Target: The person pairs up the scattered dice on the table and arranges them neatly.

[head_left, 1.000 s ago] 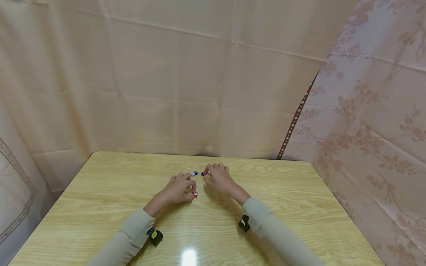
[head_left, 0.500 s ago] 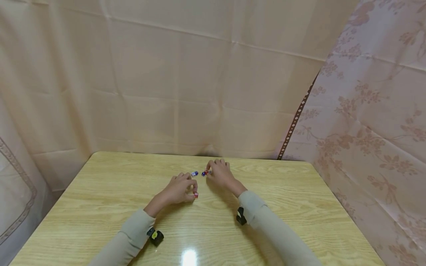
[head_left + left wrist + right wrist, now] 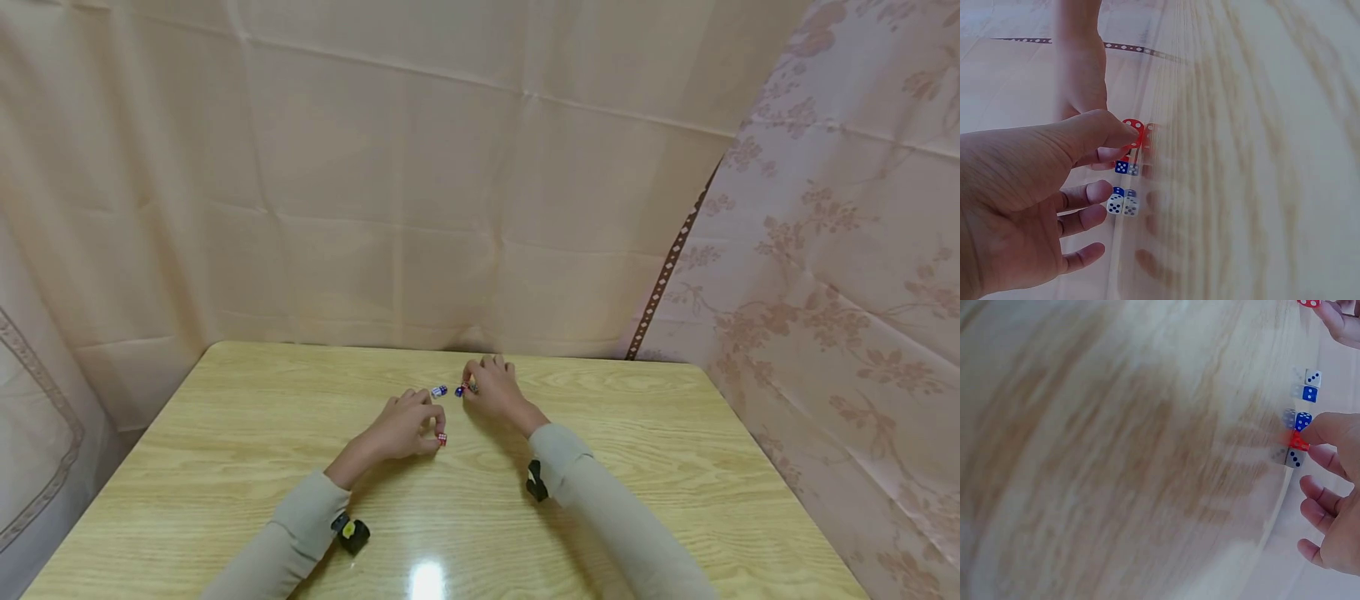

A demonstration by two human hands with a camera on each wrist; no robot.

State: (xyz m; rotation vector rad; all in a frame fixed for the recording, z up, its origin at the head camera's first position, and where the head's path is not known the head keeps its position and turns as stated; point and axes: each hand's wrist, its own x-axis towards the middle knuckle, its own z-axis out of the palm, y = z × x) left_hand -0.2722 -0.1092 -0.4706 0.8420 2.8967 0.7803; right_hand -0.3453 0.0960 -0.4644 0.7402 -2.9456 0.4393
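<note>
My left hand (image 3: 405,429) pinches a red die (image 3: 442,439) between thumb and forefinger, close above the wooden table. In the left wrist view, the other fingers of that hand are held loosely apart. Farther back, my right hand (image 3: 495,392) pinches another red die (image 3: 1299,441) with thumb and forefinger. That red die sits between a blue die (image 3: 1303,420) and a white die (image 3: 1295,458), in line with them and seemingly touching both. To the left of this row, a second white die (image 3: 1313,377) and a second blue die (image 3: 1310,394) stand side by side.
The wooden table (image 3: 442,517) has its far edge just beyond the dice. A beige curtain (image 3: 450,208) hangs behind it, and a flowered pink cloth (image 3: 847,333) hangs on the right. A black wrist camera (image 3: 351,533) is strapped below the left sleeve.
My right hand has shifted slightly away from me, and its red die now shows between the blue and white dice. The left hand and its red die have barely moved.
</note>
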